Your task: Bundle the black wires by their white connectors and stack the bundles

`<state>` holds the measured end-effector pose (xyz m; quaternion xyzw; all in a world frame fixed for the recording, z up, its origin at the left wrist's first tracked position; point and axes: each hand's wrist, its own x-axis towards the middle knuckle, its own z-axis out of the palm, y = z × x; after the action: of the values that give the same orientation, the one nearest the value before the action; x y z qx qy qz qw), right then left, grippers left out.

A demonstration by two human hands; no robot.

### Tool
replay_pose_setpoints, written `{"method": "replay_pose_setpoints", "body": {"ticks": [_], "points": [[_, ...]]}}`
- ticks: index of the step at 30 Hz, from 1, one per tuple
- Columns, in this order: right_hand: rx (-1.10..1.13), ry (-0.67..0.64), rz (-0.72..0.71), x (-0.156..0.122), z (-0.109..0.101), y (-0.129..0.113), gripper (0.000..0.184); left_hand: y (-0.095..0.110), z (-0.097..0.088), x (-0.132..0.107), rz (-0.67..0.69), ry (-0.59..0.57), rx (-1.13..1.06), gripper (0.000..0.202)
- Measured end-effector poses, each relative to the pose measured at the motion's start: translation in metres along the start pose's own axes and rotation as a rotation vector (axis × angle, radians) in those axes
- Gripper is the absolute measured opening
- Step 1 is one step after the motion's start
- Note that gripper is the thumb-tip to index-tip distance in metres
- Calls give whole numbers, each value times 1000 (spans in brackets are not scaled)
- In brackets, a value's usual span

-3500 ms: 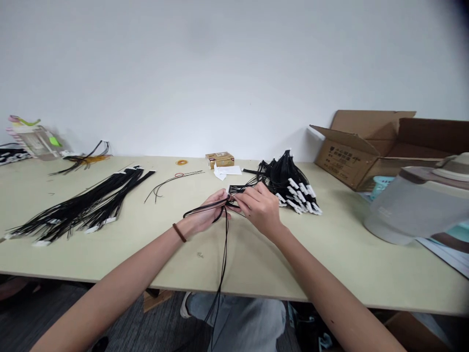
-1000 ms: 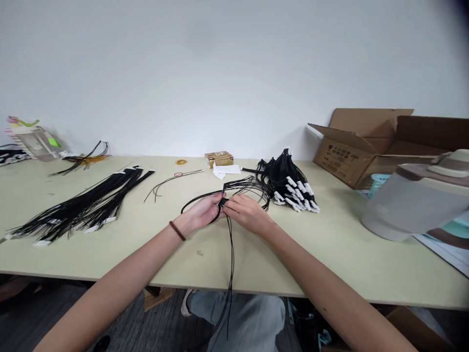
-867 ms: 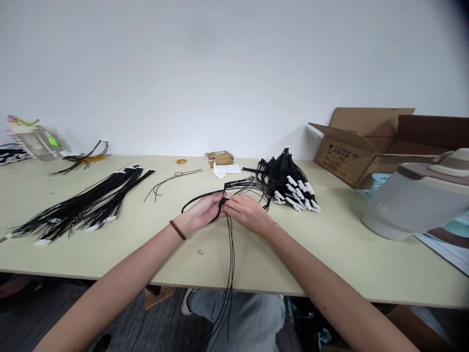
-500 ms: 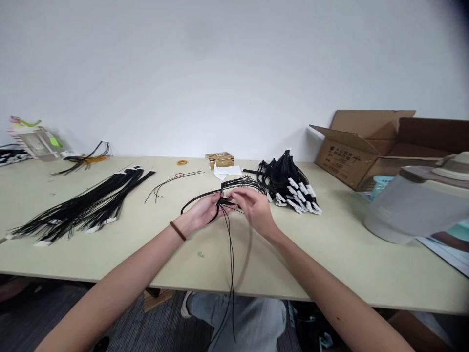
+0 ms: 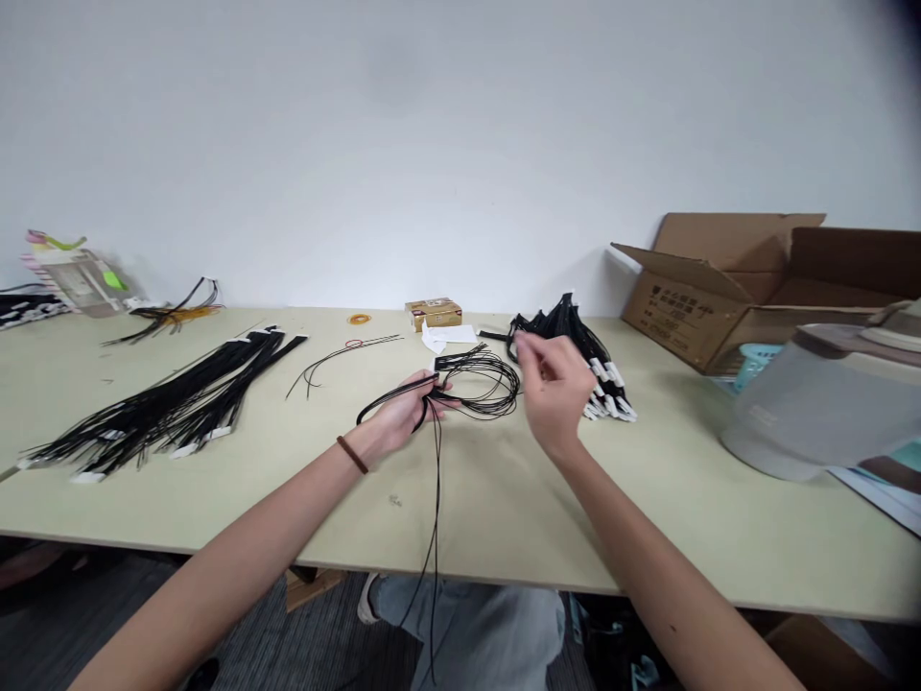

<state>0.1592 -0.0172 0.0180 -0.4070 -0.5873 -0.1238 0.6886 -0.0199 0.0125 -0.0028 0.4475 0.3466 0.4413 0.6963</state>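
Note:
My left hand (image 5: 404, 415) is closed on a thin bundle of black wires (image 5: 481, 386). The bundle loops out on the table to the right of that hand, and its loose ends hang over the front edge toward my lap. A brown band sits on my left wrist. My right hand (image 5: 553, 387) is lifted off the bundle, its fingers curled and blurred, just in front of a pile of black cables with white connectors (image 5: 602, 374). I see nothing in it.
A long spread of black cables (image 5: 162, 408) lies at the left. A few loose wires (image 5: 338, 353), a small gold box (image 5: 433, 312) and white paper sit mid-table. An open cardboard box (image 5: 720, 278) and a grey container (image 5: 813, 403) stand at the right.
My right hand has let go of the wire bundle and moved up and right toward the connector pile. My left hand keeps its grip in the same place.

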Motion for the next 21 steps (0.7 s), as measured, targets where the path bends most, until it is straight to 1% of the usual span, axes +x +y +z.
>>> {"method": "replay_pose_setpoints", "body": {"ticks": [1, 3, 4, 6, 8, 13, 21], "points": [[-49, -80, -139, -5, 2, -3, 14, 0, 1, -1, 28, -9, -6, 5], [-162, -184, -338, -15, 7, -7, 12, -1, 2, -3, 82, -34, -4, 6], [-212, -212, -405, -19, 9, -8, 11, -1, 3, -4, 107, -53, 1, 8], [-283, -236, -480, -24, 11, -8, 11, -1, 4, -5, 150, -95, 17, 10], [-310, -234, -501, -25, 12, -7, 11, -2, 4, -6, 176, -120, 19, 12], [-295, -241, -496, -23, 11, -6, 11, 0, 6, -7, 207, -138, 4, 15], [-285, -242, -493, -24, 11, -7, 11, 3, 11, -10, 201, -146, -14, 13]]}}
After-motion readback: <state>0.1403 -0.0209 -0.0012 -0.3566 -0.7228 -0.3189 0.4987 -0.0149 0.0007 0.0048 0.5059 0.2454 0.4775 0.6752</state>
